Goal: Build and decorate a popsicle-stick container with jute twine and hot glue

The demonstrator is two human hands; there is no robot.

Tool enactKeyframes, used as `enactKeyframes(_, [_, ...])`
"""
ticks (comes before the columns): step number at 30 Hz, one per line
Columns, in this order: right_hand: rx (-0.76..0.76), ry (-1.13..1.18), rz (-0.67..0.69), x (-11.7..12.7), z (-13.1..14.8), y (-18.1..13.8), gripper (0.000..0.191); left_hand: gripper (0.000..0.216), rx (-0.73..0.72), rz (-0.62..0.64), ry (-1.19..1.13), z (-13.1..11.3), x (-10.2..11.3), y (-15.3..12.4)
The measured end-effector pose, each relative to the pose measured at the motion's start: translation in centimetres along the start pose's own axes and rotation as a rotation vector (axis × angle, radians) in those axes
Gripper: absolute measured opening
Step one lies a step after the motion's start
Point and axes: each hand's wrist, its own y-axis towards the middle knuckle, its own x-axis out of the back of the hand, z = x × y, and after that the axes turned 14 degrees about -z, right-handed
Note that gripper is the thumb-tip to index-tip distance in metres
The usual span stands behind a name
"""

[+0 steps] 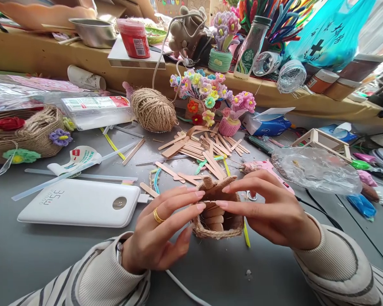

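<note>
A small basket (217, 223) made of popsicle sticks, wrapped in jute twine, stands on the grey table between my hands. My left hand (161, 231), with a gold ring, pinches a stick at the basket's top rim with stretched fingers. From the other side, my right hand (270, 208) grips the same rim, fingertips meeting those of the left. Just behind the basket lies a loose pile of popsicle sticks (198, 148).
A white power bank (79, 203) lies at the left with its cable running under my arms. Behind are a ball of jute twine (153, 109), pipe-cleaner flower pots (207, 95), glue sticks (76, 174), a pink glue gun (264, 168), a plastic bag (315, 170) and a cluttered wooden shelf (35, 53).
</note>
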Motion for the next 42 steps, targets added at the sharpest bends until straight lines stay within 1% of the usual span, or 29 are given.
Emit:
enactKeyframes(6, [-0.082, 0.02, 0.012, -0.2, 1.1, -0.4, 0.037, 0.033, 0.08, 0.009, -0.106, 0.1, -0.1, -0.1])
enactKeyframes(11, [-0.125, -0.004, -0.023, -0.1, 1.1, -0.4, 0.034, 0.038, 0.121, 0.019, -0.209, 0.6, -0.3, -0.5])
enactKeyframes(14, [-0.117, -0.023, -0.046, 0.1, 0.9, -0.3, 0.03, 0.038, 0.159, 0.047, -0.243, 0.8, -0.5, -0.5])
enactKeyframes(18, [-0.095, -0.042, -0.041, 0.3, 0.8, 0.1, 0.024, 0.036, 0.191, 0.063, -0.269, 0.9, -0.6, 0.1])
enactKeyframes(23, [-0.008, -0.112, -0.019, 0.7, 0.7, 1.0, 0.018, 0.033, 0.219, 0.051, -0.31, 1.2, -0.9, 0.7])
enactKeyframes(27, [0.052, -0.14, 0.081, 1.2, 0.3, 2.0, 0.014, 0.029, 0.256, 0.044, -0.351, 1.3, -1.2, 1.2])
enactKeyframes(30, [0.085, -0.133, 0.163, 1.5, -0.1, 2.9, 0.012, 0.027, 0.287, 0.064, -0.344, 1.2, -1.3, 1.7])
enactKeyframes(33, [0.091, -0.113, 0.221, 1.6, -0.3, 3.6, 0.014, 0.024, 0.329, 0.081, -0.336, 0.9, -1.4, 2.0])
enactKeyframes(36, [0.091, -0.113, 0.293, 1.6, -0.4, 4.2, 0.017, 0.023, 0.344, 0.063, -0.335, 0.6, -1.5, 2.0])
enactKeyframes(42, [0.16, -0.126, 0.36, 1.4, -0.4, 5.2, 0.018, 0.023, 0.335, 0.051, -0.312, 0.5, -1.6, 1.9])
